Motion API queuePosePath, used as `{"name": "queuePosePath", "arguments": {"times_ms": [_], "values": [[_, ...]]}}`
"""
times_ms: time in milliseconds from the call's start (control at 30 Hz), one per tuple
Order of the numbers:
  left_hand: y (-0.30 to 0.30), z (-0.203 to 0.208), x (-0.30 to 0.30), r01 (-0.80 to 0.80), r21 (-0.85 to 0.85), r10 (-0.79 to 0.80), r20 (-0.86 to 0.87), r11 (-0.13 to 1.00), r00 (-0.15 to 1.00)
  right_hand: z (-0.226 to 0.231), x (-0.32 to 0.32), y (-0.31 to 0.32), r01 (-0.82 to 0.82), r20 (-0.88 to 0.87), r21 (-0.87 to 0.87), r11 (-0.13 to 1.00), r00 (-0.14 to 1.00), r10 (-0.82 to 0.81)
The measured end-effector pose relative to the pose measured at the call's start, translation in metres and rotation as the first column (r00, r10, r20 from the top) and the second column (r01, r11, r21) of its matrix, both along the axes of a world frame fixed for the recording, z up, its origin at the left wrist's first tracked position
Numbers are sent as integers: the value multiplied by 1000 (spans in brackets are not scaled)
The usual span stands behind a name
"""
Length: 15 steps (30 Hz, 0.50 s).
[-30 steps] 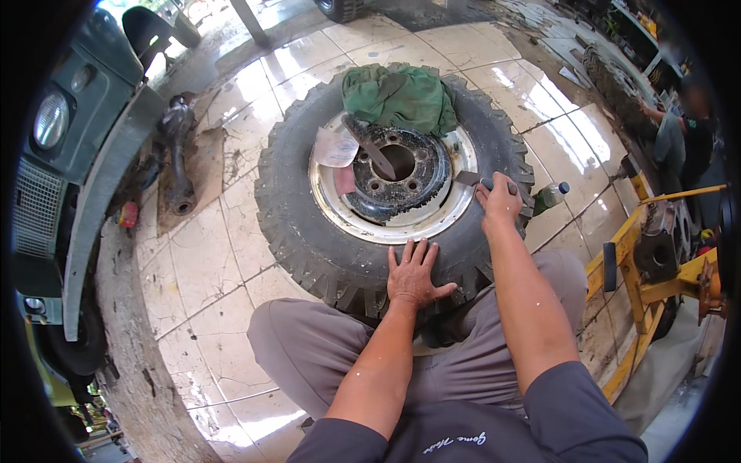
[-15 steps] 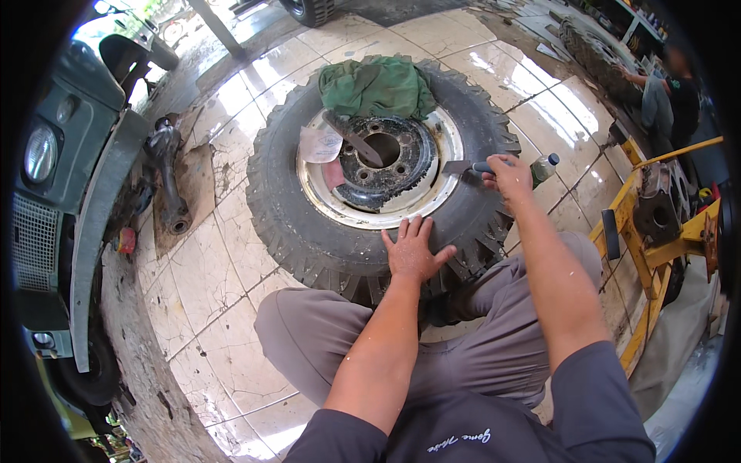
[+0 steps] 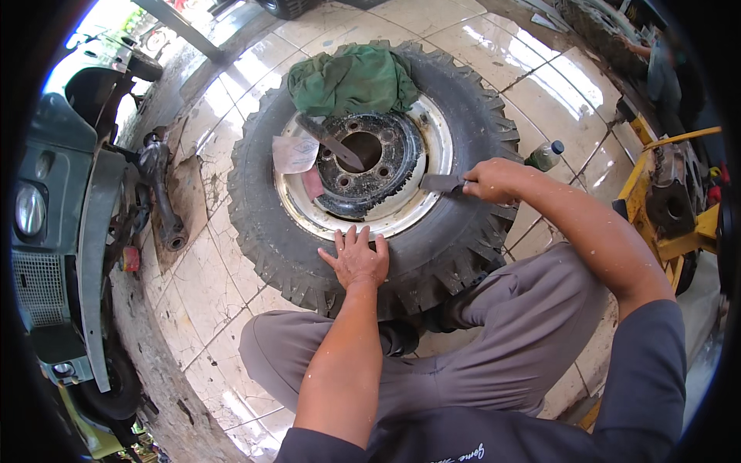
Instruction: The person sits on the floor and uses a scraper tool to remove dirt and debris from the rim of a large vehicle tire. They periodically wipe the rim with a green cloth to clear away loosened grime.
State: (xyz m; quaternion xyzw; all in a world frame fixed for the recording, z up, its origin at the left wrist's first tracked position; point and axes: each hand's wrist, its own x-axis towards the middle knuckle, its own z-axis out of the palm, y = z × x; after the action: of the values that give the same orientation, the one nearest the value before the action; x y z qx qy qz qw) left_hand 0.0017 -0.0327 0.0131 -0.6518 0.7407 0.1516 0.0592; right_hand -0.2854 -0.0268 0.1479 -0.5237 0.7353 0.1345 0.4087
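Note:
A large knobby tire (image 3: 251,193) lies flat in front of me, on a wheel with a white rim (image 3: 442,150) and a black, peeling center (image 3: 401,150). My right hand (image 3: 494,182) grips a scraper (image 3: 442,183), its flat blade touching the right part of the white rim. With fingers spread, my left hand (image 3: 360,258) rests on the near sidewall, fingertips at the rim edge. A knife-like dark blade (image 3: 332,143) lies across the wheel center. Beside it are a pale sheet (image 3: 296,154) and a reddish scrap (image 3: 312,184). A green cloth (image 3: 351,81) covers the far sidewall.
A bottle (image 3: 545,155) stands right of the tire. Farther right is a yellow metal stand (image 3: 644,181) holding a metal part. A greasy metal arm (image 3: 162,193) lies on cardboard at left, beside a vehicle front (image 3: 50,174). Another person (image 3: 664,73) is at the far right.
My left hand has shifted left along the near rim. The scraper has come slightly nearer along the rim's right side, and my right elbow has swung outward. The whole view has shifted slightly.

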Motion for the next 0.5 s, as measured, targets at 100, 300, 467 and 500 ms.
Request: {"name": "queuePosePath", "arguments": {"times_ms": [100,300,467,500], "values": [[-1,0,-7,6,-17,-6,-10,1000,1000,-49,-35,4,20,-21,-227,974,999,-26],[-2,-5,-6,-11,-51,10,-25,999,1000,-77,-56,-9,72,54,-532,844,997,-51],[-2,-12,-4,-9,-85,8,-17,996,1000,-82,-54,-23,136,136,-437,889,987,-84],[-2,-11,0,-18,-86,17,-8,996,1000,-63,-42,-27,173,174,-344,923,978,-119]]}}
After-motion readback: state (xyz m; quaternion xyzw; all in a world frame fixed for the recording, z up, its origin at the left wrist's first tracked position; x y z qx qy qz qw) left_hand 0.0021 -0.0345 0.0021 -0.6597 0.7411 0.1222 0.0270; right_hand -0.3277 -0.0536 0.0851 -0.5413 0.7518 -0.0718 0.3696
